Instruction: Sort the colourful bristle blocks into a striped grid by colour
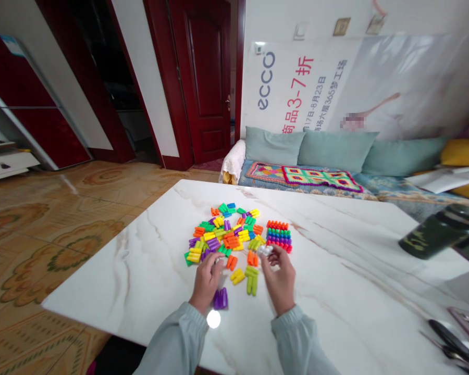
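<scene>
A loose heap of small plastic building pieces (224,233) in orange, green, yellow, purple and blue lies on a white marble table (336,291). Right of the heap sits a joined block of pieces (279,235) in colour rows. My left hand (207,280) rests at the heap's near edge, fingers curled on a small pale piece. My right hand (279,276) pinches a white piece (264,250) next to the joined block. A purple piece (220,299), a green piece (252,279) and a yellow piece (238,276) lie between my hands.
A dark green bottle (437,237) lies at the table's right side. Black scissors (451,341) sit at the near right corner. Behind the table stands a sofa (316,169) with teal cushions. A tiled floor (54,219) and a red door (205,78) are to the left.
</scene>
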Motion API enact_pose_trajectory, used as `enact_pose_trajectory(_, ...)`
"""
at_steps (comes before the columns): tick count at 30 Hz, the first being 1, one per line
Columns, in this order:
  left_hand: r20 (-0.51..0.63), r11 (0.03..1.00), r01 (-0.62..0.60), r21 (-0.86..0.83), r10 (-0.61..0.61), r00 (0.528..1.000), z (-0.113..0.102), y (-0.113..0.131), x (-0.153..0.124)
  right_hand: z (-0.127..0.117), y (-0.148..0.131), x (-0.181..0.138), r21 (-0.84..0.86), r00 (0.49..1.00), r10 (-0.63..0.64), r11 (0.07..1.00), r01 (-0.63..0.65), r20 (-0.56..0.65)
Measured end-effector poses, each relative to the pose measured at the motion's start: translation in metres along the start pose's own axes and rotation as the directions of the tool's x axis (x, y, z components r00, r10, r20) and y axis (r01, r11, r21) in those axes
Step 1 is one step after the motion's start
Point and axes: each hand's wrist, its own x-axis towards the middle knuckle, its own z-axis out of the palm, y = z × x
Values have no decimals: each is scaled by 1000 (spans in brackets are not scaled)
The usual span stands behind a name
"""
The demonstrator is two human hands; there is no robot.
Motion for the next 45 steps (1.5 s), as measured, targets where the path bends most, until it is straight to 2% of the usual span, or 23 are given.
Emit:
enact_pose_trajectory(3,-23,1000,10,13,-10,1000,1,0,1,-32,39,18,-95,976,89,989,-110,-201)
enact_pose_trajectory(6,-45,999,18,34,-17,999,1,2,1,-47,74,23,-163,970,198,962,-220,-141)
enact_pose_trajectory(9,-52,999,10,43,-7,999,-1,4,0,-46,89,20,-266,989,138,952,-149,-59)
enact_pose_trajectory(12,-36,999,-21,33,22,999,-3,4,0,-40,90,18,-338,999,40,940,-47,-27)
enact_pose_trajectory(14,-30,999,-26,24,27,999,-3,4,0,-39,90,18,-354,999,40,934,-44,-20)
enact_pose_trajectory(21,-45,999,7,32,-5,999,0,5,-1,-42,91,19,-356,995,99,929,-103,-28)
enact_pose_trajectory(30,-52,996,59,60,-56,997,6,4,-2,-45,76,17,-178,950,273,938,-298,-151)
enact_pose_trajectory(45,-37,995,91,36,-89,995,8,1,-4,-45,81,16,-115,945,287,945,-306,-154)
